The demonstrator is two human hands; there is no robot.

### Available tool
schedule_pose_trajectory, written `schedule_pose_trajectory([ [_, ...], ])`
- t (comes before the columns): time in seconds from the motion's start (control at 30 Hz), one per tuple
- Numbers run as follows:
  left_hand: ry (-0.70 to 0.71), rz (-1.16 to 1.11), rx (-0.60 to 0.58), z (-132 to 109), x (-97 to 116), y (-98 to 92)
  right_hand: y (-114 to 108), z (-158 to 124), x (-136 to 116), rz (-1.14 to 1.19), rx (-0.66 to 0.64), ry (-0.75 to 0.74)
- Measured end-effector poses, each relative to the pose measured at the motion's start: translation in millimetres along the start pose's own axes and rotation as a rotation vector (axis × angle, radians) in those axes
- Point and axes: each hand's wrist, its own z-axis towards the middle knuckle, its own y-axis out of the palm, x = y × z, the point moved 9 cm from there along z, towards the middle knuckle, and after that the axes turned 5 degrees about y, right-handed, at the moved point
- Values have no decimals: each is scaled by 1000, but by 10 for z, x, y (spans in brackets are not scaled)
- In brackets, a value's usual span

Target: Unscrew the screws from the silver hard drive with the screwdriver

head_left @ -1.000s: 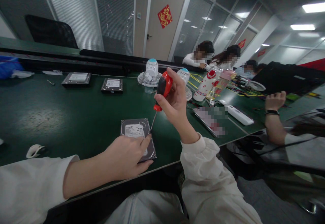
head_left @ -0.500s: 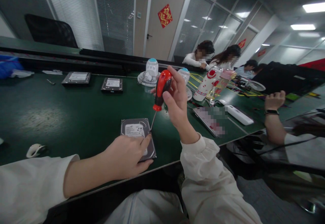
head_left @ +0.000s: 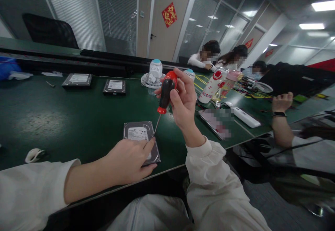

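A hard drive [head_left: 126, 130] with a white label lies flat near the front edge of the green table. My left hand [head_left: 132, 157] holds it down, the index finger stretched along its right side and the thumb by its near edge; the other fingers are partly hidden. My right hand [head_left: 183, 100] has its fingers closed around the handle of a red and black screwdriver [head_left: 165, 93]. The shaft slants down to the drive's right edge, and its tip meets the drive right by my left index fingertip. Any screw there is too small to make out.
Two more hard drives [head_left: 77, 80] [head_left: 114, 87] lie farther back. Small white fans [head_left: 156, 69], a white bottle [head_left: 210, 86], a phone [head_left: 213, 123] and a long white device [head_left: 246, 117] sit to the right. A co-worker's arm [head_left: 284, 119] rests at the far right.
The screwdriver handle has turned in my right hand, so more of its black side faces me. The tip stays at the same spot, and my left hand keeps its place on the drive.
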Motion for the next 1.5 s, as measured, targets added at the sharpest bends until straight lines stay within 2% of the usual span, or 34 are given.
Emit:
schedule_pose_trajectory([
  [0.13,-1,-10,8,-2,0,-19,-90,5,11,41,108,-38],
  [0.33,14,-2,30,7,13,-38,25,10,12,138,-48,-33],
  [0.5,10,0,30,-8,15,-36,-71,17,-2,26,83,-63],
  [0.6,5,-12,24,-12,5,-38,-103,23,-16,-13,116,-92],
  [0.87,4,-7,23,-4,0,-15,-24,31,-20,36,-4,-81],
  [1.1,4,-7,34,-3,-1,-33,-152,18,-45,-76,154,-96],
  [1.27,-1,-10,20,-10,-2,-26,-25,33,-29,-27,-3,-53],
  [1.33,-5,-15,19,-11,-6,-17,-20,25,-52,-4,-12,-82],
  [1.5,7,-15,43,-13,2,-33,-124,2,-115,-132,121,-120],
])
